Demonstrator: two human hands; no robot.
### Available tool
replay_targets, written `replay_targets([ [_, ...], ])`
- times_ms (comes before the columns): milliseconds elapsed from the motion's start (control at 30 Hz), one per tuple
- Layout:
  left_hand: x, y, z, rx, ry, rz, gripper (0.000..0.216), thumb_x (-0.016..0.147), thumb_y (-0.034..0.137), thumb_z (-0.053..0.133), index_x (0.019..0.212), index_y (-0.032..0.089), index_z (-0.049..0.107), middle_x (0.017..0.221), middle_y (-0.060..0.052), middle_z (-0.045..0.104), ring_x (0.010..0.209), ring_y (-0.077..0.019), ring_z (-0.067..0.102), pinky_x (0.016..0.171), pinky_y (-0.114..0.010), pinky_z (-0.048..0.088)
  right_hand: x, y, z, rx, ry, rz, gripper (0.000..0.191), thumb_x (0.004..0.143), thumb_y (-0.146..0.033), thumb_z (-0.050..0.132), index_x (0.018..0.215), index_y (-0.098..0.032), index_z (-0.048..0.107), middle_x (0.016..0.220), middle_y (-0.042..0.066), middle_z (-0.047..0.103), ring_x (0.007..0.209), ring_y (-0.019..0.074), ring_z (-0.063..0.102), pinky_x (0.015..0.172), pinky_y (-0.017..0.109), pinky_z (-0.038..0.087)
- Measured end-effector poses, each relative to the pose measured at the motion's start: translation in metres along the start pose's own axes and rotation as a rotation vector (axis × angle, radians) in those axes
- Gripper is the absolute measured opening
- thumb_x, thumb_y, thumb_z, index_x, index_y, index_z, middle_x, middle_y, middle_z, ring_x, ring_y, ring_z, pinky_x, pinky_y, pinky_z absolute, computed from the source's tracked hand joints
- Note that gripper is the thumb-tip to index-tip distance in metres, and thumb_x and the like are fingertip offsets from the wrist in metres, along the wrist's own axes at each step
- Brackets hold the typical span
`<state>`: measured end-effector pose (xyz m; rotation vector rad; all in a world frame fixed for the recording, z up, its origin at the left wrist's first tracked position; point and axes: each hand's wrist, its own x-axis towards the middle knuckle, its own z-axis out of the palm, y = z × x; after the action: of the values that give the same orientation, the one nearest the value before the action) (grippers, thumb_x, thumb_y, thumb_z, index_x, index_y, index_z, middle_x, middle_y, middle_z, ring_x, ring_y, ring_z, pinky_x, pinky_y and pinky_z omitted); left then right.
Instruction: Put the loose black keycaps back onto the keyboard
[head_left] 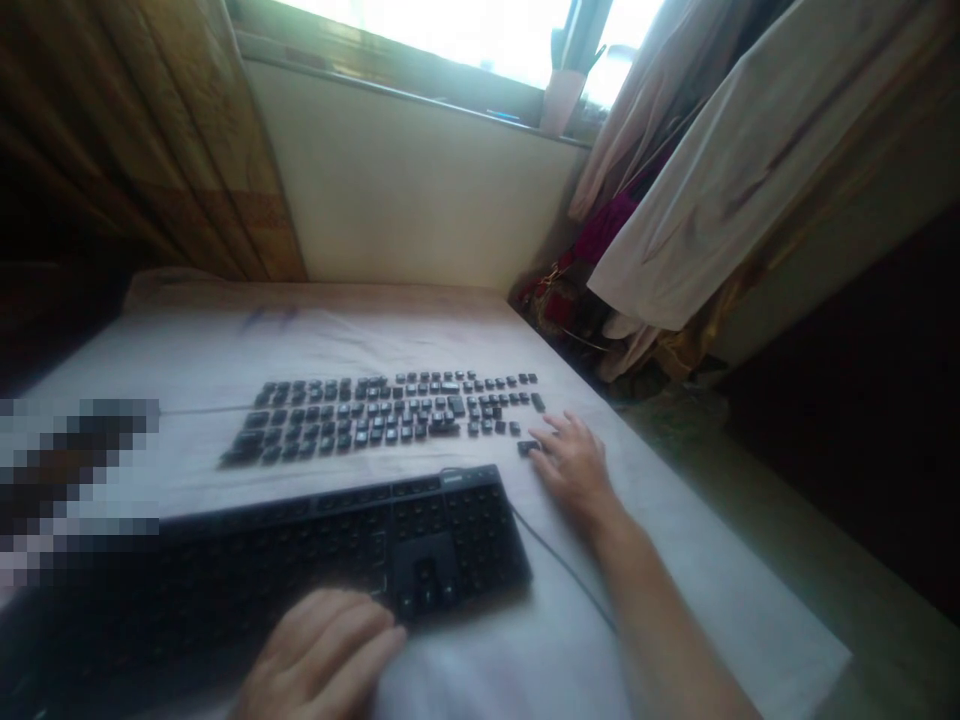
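A black keyboard (225, 560) lies across the near part of the table; its key field looks mostly stripped, with a few keycaps (427, 577) still seated near its right end. My left hand (322, 650) rests at the keyboard's front edge, fingers curled together; what they hold, if anything, is hidden. Beyond the keyboard, loose black keycaps (364, 410) are laid out in rows. At the right end of these rows my right hand (574, 465) is over the cloth with fingers spread. Its lower fingertips touch or nearly touch a wide keycap (527, 448).
A white cloth (675, 560) covers the table, whose right edge runs diagonally. The keyboard's cable (562, 565) curves toward my right forearm. A pixelated patch (75, 480) hides the left side. Hanging clothes (697, 190) are at the right, a potted plant (562, 100) on the windowsill.
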<state>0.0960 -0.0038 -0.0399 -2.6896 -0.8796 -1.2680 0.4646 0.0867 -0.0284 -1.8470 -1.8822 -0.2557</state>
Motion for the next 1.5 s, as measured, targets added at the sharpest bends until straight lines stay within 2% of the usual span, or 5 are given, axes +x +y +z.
replay_targets([
  [200,0.003,0.005,-0.006,0.004,-0.059,0.030,0.032,0.099,0.013,0.041,0.109,0.020,0.071,0.104,-0.007,0.072,0.105,-0.0196,0.063,0.101,-0.037,0.045,-0.001,0.001,0.001,-0.022,0.004,0.015,0.021,0.085,-0.022,0.064,0.101,-0.026,0.077,0.125,0.010,0.068,0.130,0.0364,0.046,0.099,0.055,0.038],
  [567,0.017,0.015,-0.009,-0.027,-0.110,-0.017,0.028,0.097,0.011,0.045,0.107,0.019,0.069,0.103,-0.006,0.070,0.102,-0.0189,0.062,0.098,-0.036,0.044,-0.001,-0.003,0.000,-0.029,-0.006,0.031,0.011,0.087,-0.020,0.063,0.090,-0.020,0.074,0.126,0.012,0.068,0.132,0.0347,0.046,0.103,0.053,0.035],
  [933,0.024,0.016,-0.008,-0.002,-0.067,0.033,0.027,0.097,0.013,0.042,0.104,0.019,0.068,0.098,-0.006,0.070,0.096,-0.0187,0.062,0.092,-0.035,0.047,-0.002,-0.006,0.005,-0.022,0.020,0.021,0.017,0.086,-0.021,0.062,0.096,-0.023,0.076,0.119,0.011,0.071,0.126,0.0346,0.050,0.099,0.052,0.038],
  [1133,0.021,0.016,-0.002,-0.015,-0.023,0.052,0.031,0.100,0.013,0.039,0.099,0.019,0.070,0.094,-0.006,0.070,0.093,-0.0172,0.064,0.092,-0.033,0.049,0.000,-0.006,0.007,0.048,0.118,0.007,0.019,0.088,-0.025,0.060,0.100,-0.022,0.074,0.118,0.011,0.072,0.124,0.0328,0.053,0.100,0.051,0.039],
  [1500,0.010,0.017,0.005,0.004,-0.003,0.012,0.034,0.102,0.015,0.038,0.099,0.022,0.070,0.092,-0.004,0.072,0.095,-0.0166,0.064,0.097,-0.034,0.047,0.001,-0.018,-0.001,0.221,0.179,-0.010,0.023,0.091,-0.028,0.057,0.103,-0.022,0.075,0.097,0.009,0.074,0.088,0.0237,0.069,0.082,0.037,0.055],
])
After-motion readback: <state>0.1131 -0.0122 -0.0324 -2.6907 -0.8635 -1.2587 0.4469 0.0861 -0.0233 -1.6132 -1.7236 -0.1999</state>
